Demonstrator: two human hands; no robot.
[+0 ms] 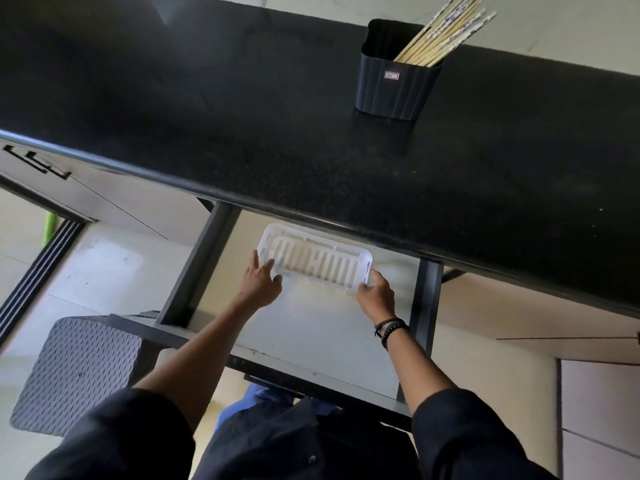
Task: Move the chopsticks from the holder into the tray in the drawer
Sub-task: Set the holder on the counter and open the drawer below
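Note:
A black ribbed holder (398, 84) stands on the dark countertop (242, 133) at the upper right. Several pale wooden chopsticks (446, 32) lean out of it toward the right. Below the counter edge an open drawer (311, 327) holds a white slotted tray (313, 258), partly tucked under the counter. My left hand (259, 280) grips the tray's left end. My right hand (375, 294) grips its right front corner. The tray holds nothing.
The drawer has dark side rails (199, 268) and a pale floor. A grey textured mat (79, 372) lies on the floor at the lower left. Pale cabinet fronts (599, 410) stand at the right. My dark sleeves fill the bottom edge.

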